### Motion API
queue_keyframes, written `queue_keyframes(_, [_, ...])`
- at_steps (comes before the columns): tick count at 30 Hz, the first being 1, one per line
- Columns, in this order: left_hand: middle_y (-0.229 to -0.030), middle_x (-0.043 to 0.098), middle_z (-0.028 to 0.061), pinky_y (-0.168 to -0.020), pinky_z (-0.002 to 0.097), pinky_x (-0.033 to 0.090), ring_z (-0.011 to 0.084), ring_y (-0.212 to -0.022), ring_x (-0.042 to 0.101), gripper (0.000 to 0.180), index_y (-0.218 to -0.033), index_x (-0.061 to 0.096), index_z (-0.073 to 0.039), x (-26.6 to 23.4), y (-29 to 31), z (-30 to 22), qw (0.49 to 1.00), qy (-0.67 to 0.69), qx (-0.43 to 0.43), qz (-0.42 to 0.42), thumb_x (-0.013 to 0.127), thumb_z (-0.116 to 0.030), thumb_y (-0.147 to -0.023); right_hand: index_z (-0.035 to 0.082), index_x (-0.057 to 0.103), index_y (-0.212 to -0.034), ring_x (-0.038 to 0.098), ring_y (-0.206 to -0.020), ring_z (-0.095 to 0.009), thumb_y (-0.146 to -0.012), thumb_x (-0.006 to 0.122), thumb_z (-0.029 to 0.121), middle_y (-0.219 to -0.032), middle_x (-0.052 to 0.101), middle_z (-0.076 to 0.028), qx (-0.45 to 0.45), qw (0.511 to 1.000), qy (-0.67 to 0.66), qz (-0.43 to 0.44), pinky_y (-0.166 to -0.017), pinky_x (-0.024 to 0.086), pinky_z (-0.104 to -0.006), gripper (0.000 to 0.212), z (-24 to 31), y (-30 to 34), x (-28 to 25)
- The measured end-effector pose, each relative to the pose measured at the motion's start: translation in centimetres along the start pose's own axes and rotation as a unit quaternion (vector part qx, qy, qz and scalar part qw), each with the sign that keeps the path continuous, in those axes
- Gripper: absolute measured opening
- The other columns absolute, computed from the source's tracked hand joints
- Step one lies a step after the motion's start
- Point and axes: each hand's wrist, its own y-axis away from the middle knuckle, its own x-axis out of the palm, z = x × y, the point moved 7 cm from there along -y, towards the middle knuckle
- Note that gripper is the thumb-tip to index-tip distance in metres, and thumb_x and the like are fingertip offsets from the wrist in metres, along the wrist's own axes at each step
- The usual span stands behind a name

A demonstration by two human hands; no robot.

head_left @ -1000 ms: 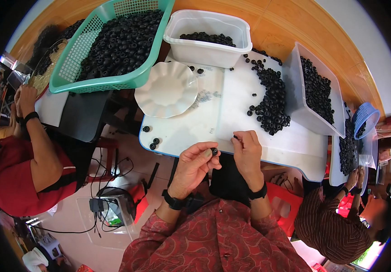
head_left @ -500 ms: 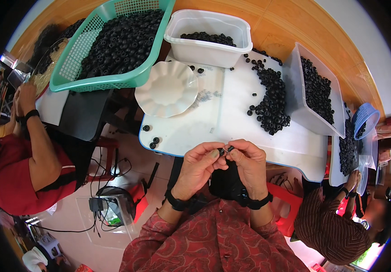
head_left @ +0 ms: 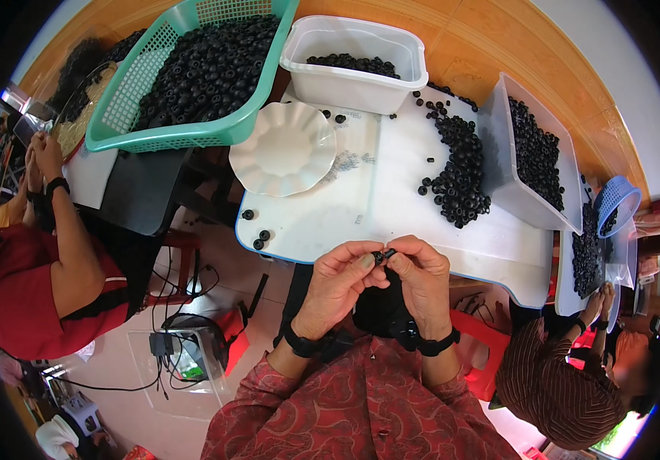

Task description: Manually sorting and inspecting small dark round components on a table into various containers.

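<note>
Just off the near edge of the white tabletop, both hands meet at the fingertips. My left hand pinches a small round black part between thumb and forefinger. In the fingertips of my right hand is another small black piece, right against the first. Fingers cover much of both pieces, so their exact kind cannot be told. A few loose black ring-shaped parts lie on the table to the left, beyond my left hand.
A scalloped white plate, a green basket of black parts, a white tub and a translucent bin stand beyond. A pile of black parts lies beside the bin. People work at both sides; cables trail on the floor.
The two black pieces have come together: a small gap showed between them earlier, and now they touch. My hands stay in nearly the same place.
</note>
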Motion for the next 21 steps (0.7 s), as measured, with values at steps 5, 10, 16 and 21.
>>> queue_keyframes(5, [-0.103, 0.067, 0.0118, -0.08, 0.0353, 0.06, 0.0163, -0.086, 0.066, 0.025, -0.121, 0.059, 0.004, -0.25, 0.04, 0.18, 1.0, 0.002, 0.002, 0.003, 0.054, -0.006, -0.099, -0.002, 0.067, -0.099, 0.063, -0.083, -0.013, -0.088, 0.065, -0.005, -0.094, 0.067, -0.007, -0.012, 1.0, -0.003, 0.001, -0.075, 0.052, -0.0253, 0.011, 0.35, -0.02, 0.43])
queue_keyframes(10, [-0.103, 0.067, 0.012, -0.08, 0.0356, 0.06, 0.0166, -0.086, 0.066, 0.025, -0.121, 0.059, 0.003, -0.42, 0.06, 0.22, 1.0, -0.002, 0.007, 0.002, 0.054, -0.006, -0.099, -0.002, 0.066, -0.098, 0.062, -0.081, -0.012, -0.088, 0.066, -0.005, -0.092, 0.065, -0.006, -0.02, 1.0, 0.012, 0.001, -0.074, 0.052, -0.0249, 0.011, 0.23, -0.03, 0.39])
queue_keyframes(16, [-0.103, 0.067, 0.0117, -0.08, 0.0353, 0.06, 0.0168, -0.086, 0.067, 0.025, -0.121, 0.059, 0.003, -0.37, 0.15, 0.08, 1.0, -0.012, 0.01, -0.003, 0.054, -0.006, -0.099, -0.002, 0.066, -0.098, 0.061, -0.082, -0.011, -0.087, 0.067, -0.005, -0.093, 0.065, -0.005, -0.015, 0.999, 0.035, -0.005, -0.075, 0.051, -0.0245, 0.011, 0.25, -0.04, 0.46])
queue_keyframes(21, [-0.103, 0.067, 0.0117, -0.08, 0.0354, 0.059, 0.0169, -0.087, 0.067, 0.025, -0.121, 0.059, 0.003, -0.45, 0.17, 0.01, 1.0, -0.012, 0.013, -0.006, 0.054, -0.006, -0.099, -0.002, 0.066, -0.098, 0.061, -0.084, -0.011, -0.087, 0.068, -0.005, -0.094, 0.064, -0.005, -0.018, 0.999, 0.048, -0.004, -0.077, 0.051, -0.0241, 0.012, 0.08, -0.07, 0.31])
